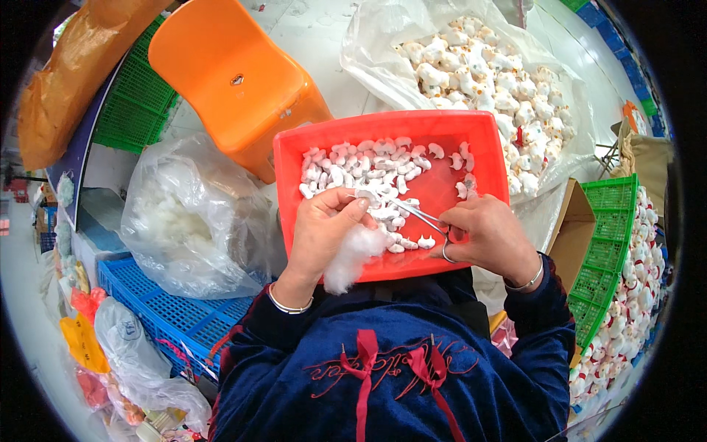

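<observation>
Overhead view. A large clear bag of white plush toys [486, 74] lies beyond an orange chair [236, 81]; a second clear bag of stuffing [191, 214] sits at left. The red tray [471, 132] rests on the lap, bearing small white toy pieces [353, 166]. Left hand [324, 225], wrist bent inward, pinches one white piece [366, 195] and clutches a wad of stuffing [353, 254]. Right hand [490, 236], fingers curled, grips metal forceps [420, 214] whose tips meet that piece.
</observation>
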A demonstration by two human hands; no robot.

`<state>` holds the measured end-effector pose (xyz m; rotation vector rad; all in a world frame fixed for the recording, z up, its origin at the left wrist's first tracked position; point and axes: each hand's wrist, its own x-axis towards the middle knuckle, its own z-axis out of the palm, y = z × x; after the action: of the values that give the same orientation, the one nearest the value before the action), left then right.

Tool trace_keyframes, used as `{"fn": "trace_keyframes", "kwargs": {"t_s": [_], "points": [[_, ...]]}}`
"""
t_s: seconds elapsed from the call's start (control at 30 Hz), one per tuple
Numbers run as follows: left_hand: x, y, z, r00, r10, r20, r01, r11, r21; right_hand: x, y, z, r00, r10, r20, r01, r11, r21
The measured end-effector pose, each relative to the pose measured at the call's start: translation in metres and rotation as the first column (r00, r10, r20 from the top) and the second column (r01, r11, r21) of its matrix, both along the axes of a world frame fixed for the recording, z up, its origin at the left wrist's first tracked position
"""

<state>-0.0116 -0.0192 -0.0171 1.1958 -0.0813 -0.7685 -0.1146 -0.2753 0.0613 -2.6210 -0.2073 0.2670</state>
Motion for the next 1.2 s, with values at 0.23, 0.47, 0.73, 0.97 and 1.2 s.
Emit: {"fn": "trace_keyframes", "kwargs": {"t_s": [0.23, 0.47, 0.73, 0.97, 1.2], "points": [[-0.006, -0.006, 0.003, 0.995, 0.079, 0.068, -0.081, 0.996, 0.024, -0.013, 0.012, -0.01, 0.997, -0.068, 0.03, 0.066, 0.996, 0.06], [-0.006, -0.007, -0.006, 0.97, 0.171, 0.174, -0.176, 0.984, 0.018, -0.017, 0.019, -0.009, 0.979, -0.142, 0.146, 0.125, 0.985, 0.123], [-0.01, -0.008, -0.001, 0.958, 0.15, 0.243, -0.166, 0.985, 0.045, -0.016, 0.028, -0.014, 0.984, -0.16, 0.081, 0.15, 0.982, 0.119], [-0.012, -0.008, -0.002, 0.956, 0.157, 0.247, -0.178, 0.982, 0.065, -0.015, 0.03, -0.015, 0.979, -0.176, 0.101, 0.165, 0.98, 0.108], [-0.016, -0.013, -0.003, 0.967, 0.128, 0.218, -0.131, 0.991, 0.001, -0.012, 0.034, -0.015, 0.976, -0.191, 0.102, 0.177, 0.975, 0.133]]}}
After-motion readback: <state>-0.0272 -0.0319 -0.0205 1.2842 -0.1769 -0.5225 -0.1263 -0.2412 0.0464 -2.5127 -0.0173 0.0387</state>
